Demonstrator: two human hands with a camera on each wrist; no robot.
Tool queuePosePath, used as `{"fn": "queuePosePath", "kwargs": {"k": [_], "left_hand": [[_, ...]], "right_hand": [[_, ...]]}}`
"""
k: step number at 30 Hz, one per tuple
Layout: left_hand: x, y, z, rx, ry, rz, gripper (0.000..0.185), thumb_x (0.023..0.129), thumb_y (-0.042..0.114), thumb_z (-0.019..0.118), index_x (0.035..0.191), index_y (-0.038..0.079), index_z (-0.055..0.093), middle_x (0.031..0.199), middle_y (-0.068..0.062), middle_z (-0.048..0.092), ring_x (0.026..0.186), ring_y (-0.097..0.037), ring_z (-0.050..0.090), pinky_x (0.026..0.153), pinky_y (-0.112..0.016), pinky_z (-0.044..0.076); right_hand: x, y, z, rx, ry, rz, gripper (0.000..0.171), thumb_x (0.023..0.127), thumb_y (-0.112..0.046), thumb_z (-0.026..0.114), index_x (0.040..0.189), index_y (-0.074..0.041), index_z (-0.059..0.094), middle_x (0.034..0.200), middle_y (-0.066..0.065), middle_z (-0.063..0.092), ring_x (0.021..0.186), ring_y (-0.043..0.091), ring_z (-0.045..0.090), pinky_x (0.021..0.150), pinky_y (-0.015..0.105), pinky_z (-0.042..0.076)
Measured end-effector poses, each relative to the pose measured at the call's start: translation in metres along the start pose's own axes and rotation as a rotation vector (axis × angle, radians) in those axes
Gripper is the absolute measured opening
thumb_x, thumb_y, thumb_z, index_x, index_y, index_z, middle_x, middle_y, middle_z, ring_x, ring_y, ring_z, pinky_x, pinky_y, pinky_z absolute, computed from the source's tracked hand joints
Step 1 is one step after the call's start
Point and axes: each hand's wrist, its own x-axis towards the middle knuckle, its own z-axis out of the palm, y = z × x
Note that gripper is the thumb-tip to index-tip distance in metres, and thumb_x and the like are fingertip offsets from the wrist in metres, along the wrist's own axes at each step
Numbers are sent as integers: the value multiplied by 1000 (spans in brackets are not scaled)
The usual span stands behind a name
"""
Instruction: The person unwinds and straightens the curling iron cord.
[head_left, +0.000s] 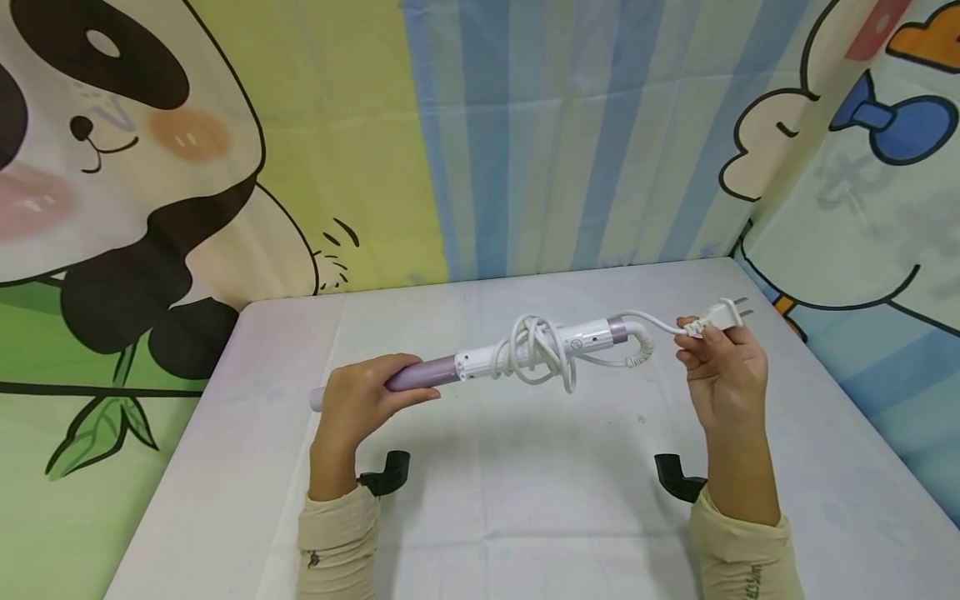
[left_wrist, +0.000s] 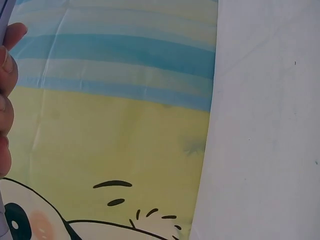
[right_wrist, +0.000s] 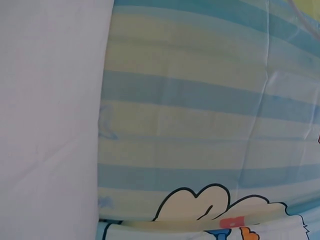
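Observation:
A hair curling iron (head_left: 592, 336) with a lilac barrel and white handle is held aloft over the table, slanting up to the right. My left hand (head_left: 358, 396) grips its lilac end, thumb and fingers round the barrel; in the left wrist view only some fingertips (left_wrist: 6, 112) show at the left edge. A white power cord (head_left: 534, 350) is wound in loose loops about the handle. Between the thumb and fingers of my right hand (head_left: 726, 379) is the white plug (head_left: 722, 317), its two prongs pointing right. The right wrist view shows a strip of cord (right_wrist: 304, 19) at its upper right corner.
Beneath both hands spreads a table with a white cloth (head_left: 517, 483). A cartoon-print curtain (head_left: 525, 150) stands behind it and along the sides. Black curved pieces (head_left: 386, 473) stick out at each wrist beside the beige sleeves (head_left: 337, 542).

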Motion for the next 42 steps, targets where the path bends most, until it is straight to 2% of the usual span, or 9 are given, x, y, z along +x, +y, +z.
{"fn": "queuePosePath", "kwargs": {"k": [9,15,18,22,24,30,32,37,42], "left_hand": [[0,-2,-1,25,61,-29,63,74,71,47,86,13,69,73,0,69,54,-12,58,50,-28,43],[1,-2,-2,52,67,-79,69,75,73,41,89,11,69,76,-4,70,55,-16,60,49,-29,43],[0,-3,-3,73,65,-107,63,74,70,49,89,12,69,76,-3,70,55,-15,60,48,-29,42],[-1,-4,-3,98,54,-134,46,69,56,69,90,15,69,76,-1,69,54,-14,59,47,-28,40],[-1,-4,-3,109,44,-142,44,67,52,72,90,15,68,75,-2,69,54,-14,58,47,-27,39],[-1,-4,-2,135,13,-161,61,72,71,51,92,15,69,75,-2,69,53,-14,57,46,-27,39],[-1,-4,-1,147,2,-163,60,72,70,53,93,15,68,76,-2,69,53,-14,57,46,-27,39],[-1,-4,-1,161,-50,-167,46,66,53,73,92,16,68,75,-1,69,52,-13,56,47,-26,38],[-1,-5,0,159,-155,-170,46,64,53,74,92,17,68,72,3,67,52,-10,51,48,-24,37]], "right_hand": [[1,-5,-3,-169,256,70,14,92,3,44,105,6,46,84,17,66,67,18,69,61,22,53],[1,-7,-8,-136,319,64,13,95,-1,39,104,4,46,76,14,63,59,19,66,57,22,52],[1,-9,-10,-82,291,72,20,96,-2,30,100,3,48,73,14,61,57,20,63,55,23,52],[1,-13,-10,-21,237,91,31,98,-5,20,97,3,50,69,13,61,55,19,60,52,24,50],[1,-15,-8,4,208,95,35,98,-7,17,97,4,50,67,13,61,53,18,60,50,23,49],[-1,-19,-3,188,55,123,42,97,-9,9,100,8,47,69,20,62,52,26,62,50,28,50],[-1,-19,-2,209,-4,132,41,97,-8,10,101,9,47,71,22,63,54,27,64,52,29,51],[-2,-19,2,265,-110,148,34,97,-6,16,106,9,45,78,25,64,66,29,66,62,30,54],[0,-18,7,410,-253,149,28,95,-2,27,111,14,44,94,33,62,82,38,66,72,37,53]]}}
